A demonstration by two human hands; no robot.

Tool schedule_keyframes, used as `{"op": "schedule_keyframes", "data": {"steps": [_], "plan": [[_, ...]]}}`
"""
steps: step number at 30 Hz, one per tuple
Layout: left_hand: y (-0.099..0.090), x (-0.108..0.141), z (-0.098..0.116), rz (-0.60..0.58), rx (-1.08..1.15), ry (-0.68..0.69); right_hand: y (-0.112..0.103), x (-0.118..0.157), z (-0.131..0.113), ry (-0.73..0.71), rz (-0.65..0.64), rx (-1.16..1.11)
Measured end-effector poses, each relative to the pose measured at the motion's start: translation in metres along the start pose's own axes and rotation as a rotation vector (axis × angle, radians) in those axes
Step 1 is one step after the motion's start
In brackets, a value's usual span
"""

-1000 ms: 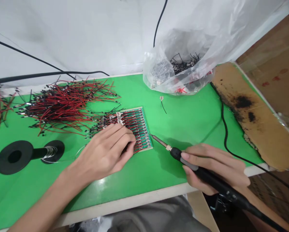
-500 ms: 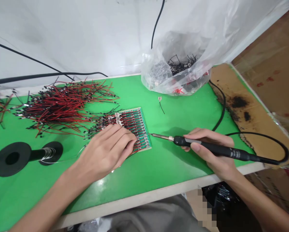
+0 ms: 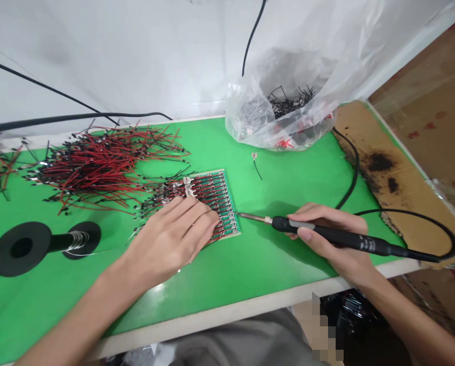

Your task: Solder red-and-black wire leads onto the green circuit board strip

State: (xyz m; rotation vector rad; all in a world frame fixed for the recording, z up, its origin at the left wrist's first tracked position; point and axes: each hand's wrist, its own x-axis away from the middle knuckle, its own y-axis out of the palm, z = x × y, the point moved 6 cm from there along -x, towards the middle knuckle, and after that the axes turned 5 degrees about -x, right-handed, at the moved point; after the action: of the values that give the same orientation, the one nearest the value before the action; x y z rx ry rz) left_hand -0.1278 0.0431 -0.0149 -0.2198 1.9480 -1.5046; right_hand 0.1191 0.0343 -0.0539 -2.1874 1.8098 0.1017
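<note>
My right hand [image 3: 332, 236] grips a black soldering iron [image 3: 326, 233] like a pen. Its metal tip points left, close to the right edge of a green circuit board [image 3: 233, 216]; contact cannot be made out. Over the board's lower left rests my left hand [image 3: 177, 234], fingers bent and pinched together. Thin solder wire [image 3: 109, 250] runs from a black spool [image 3: 21, 248] to this hand, though the pinched end is hidden. Rows of red wires [image 3: 208, 201] lie across the board, with black-ended leads sticking out on its left.
A big heap of red and black wires [image 3: 101, 162] lies at the back left. A clear plastic bag [image 3: 246, 119] holds black wire pieces. One small part with a black lead [image 3: 254, 157] lies before it. Scorched cardboard [image 3: 364, 132] covers the right end, beside the iron's cable [image 3: 421, 216].
The whole view has shifted slightly, so things sit a little further right. Both hands keep nearly the same pose, and the iron's tip stays near the board's right edge.
</note>
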Motion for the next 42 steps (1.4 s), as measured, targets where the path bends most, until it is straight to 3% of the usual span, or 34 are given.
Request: {"op": "schedule_keyframes", "data": {"steps": [8, 21, 28, 37, 42], "plan": [[0.0, -0.001, 0.002, -0.006, -0.028, 0.015, 0.001, 0.002, 0.0, -0.078, -0.002, 0.057], [0.0, -0.002, 0.003, -0.007, -0.055, 0.024, 0.01, 0.004, -0.025, -0.344, -0.004, 0.254], [-0.001, -0.002, -0.001, -0.009, 0.052, -0.024, 0.013, 0.013, -0.025, -0.463, -0.018, 0.257], [-0.007, 0.001, -0.004, -0.009, 0.131, -0.033, 0.009, 0.006, -0.029, -0.346, 0.035, 0.258], [-0.016, -0.006, -0.01, -0.046, 0.26, -0.114, -0.001, 0.001, -0.027, -0.293, 0.11, 0.184]]}}
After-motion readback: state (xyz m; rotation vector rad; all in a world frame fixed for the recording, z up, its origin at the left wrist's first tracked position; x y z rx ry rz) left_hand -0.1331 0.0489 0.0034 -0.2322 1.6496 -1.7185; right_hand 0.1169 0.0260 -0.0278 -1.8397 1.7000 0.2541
